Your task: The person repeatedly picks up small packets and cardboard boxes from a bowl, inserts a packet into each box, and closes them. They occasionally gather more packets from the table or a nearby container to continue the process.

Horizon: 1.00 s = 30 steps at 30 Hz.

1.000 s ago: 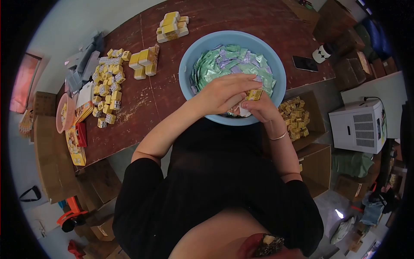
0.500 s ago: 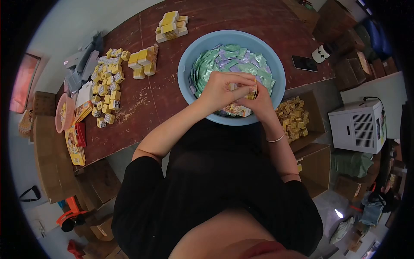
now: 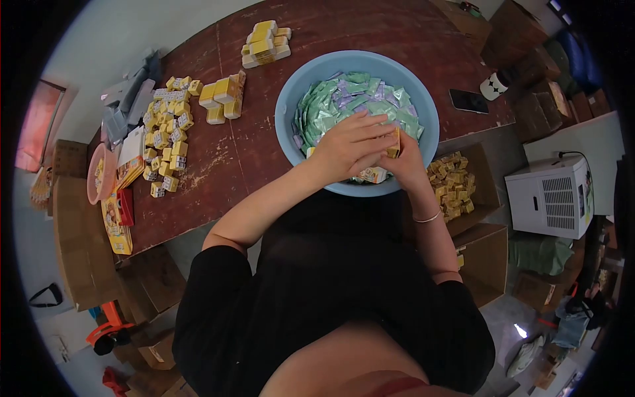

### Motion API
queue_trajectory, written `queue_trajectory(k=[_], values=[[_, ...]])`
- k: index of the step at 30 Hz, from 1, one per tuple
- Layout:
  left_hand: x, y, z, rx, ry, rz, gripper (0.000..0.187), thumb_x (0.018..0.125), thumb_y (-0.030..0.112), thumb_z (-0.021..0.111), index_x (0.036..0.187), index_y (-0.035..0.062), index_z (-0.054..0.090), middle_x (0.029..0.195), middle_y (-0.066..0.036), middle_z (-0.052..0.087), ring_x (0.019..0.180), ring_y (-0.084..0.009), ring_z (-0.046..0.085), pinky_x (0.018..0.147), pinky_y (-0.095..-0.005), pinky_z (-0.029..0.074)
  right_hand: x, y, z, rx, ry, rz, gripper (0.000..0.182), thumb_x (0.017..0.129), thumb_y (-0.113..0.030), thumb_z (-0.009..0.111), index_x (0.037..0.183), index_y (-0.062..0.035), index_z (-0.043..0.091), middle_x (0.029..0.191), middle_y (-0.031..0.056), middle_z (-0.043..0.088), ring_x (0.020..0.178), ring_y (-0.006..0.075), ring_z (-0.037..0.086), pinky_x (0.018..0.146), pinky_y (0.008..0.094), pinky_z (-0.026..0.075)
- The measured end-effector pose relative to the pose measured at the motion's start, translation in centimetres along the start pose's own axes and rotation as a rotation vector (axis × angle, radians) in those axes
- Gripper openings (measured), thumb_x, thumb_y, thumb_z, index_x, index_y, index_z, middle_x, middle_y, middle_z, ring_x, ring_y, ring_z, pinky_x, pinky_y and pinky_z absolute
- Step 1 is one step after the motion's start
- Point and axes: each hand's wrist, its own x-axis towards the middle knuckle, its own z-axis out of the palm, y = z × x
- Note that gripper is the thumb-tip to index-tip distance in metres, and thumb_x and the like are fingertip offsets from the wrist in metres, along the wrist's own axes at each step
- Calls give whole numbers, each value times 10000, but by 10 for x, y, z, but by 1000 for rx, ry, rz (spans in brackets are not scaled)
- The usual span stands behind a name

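Over the near side of a blue basin [image 3: 283,126], both my hands are at a small yellow box [image 3: 395,147]. My right hand [image 3: 409,164] is closed around its right side. Across from it, my left hand [image 3: 350,147] has its fingers stretched over the box and its thumb bent below; the fingers cover much of the box. Green and lilac foil sachets [image 3: 324,109] fill the basin. Under my hands, a printed white-and-orange piece [image 3: 376,175] shows in part among the sachets.
Loose small yellow boxes [image 3: 159,139] lie at the table's left, with stacked boxes [image 3: 223,96] and another stack [image 3: 264,45] farther back. A pink basket [image 3: 101,173] stands at the left edge. A phone [image 3: 468,100] and cup [image 3: 493,86] sit right. Below, a carton holds yellow boxes [image 3: 453,185].
My left hand's fingers have straightened and spread over the box, where they were bent in at it before. My right hand keeps its hold. The view has shifted slightly.
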Motion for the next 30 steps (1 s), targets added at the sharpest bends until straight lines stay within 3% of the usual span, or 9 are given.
queue_trajectory(k=[3,5,7,10,12,18,25,28,30], values=[[-1,-20,5,-166,-103,84,283,875,146,641,1137,40,660,1200,-131,640,1161,-306,586,987,-408,453,-6,1,2,90,15,13,397,758,-88,766,1107,-6,595,995,35,640,909,103,596,801,271,494],[14,-44,5,-572,-246,-398,286,887,207,618,1111,36,667,1144,-142,658,1086,-322,618,945,-388,481,-1,-2,-3,199,66,56,364,783,-87,748,1103,-3,596,1000,30,639,909,106,595,811,269,489],[31,-83,16,-207,-225,-602,302,879,241,605,1086,31,672,1056,-151,684,970,-340,650,873,-393,516,3,-1,-11,308,122,96,332,808,-86,730,1100,0,597,1004,25,637,910,108,594,820,267,483],[22,-162,49,317,-377,-466,281,838,218,631,1055,48,687,946,-158,698,851,-342,665,784,-420,535,12,0,-26,295,305,5,286,877,-84,624,1146,-3,568,1055,65,628,927,137,597,786,283,489],[21,-183,61,529,-735,-487,247,804,188,641,1008,59,697,890,-156,698,804,-345,661,747,-437,532,15,2,-35,401,377,-2,289,899,-117,630,1157,-9,558,1065,65,626,894,131,597,737,279,483],[16,-190,43,225,-307,-695,141,764,144,622,847,66,704,823,-154,688,801,-338,666,734,-431,539,15,19,-50,616,344,11,344,876,-43,644,1199,-35,525,1043,57,629,894,129,605,707,272,480],[7,-164,10,34,-286,-779,154,749,145,702,860,39,686,761,-110,684,742,-241,676,674,-357,524,16,22,-39,765,307,71,358,870,-16,626,1211,-49,525,1101,83,638,978,186,629,720,290,503],[15,-138,-8,-44,-103,-799,147,774,136,709,855,16,686,722,-70,677,661,-164,659,609,-297,509,17,21,-33,802,266,74,372,871,-15,614,1229,-46,515,1144,95,630,1025,204,626,756,304,514],[28,-104,-21,-605,-45,-1010,130,842,136,680,900,22,701,724,-20,665,589,-78,598,519,-228,444,19,28,-30,767,301,66,414,896,-51,609,1292,-25,490,1240,115,595,1149,238,588,777,287,512]])
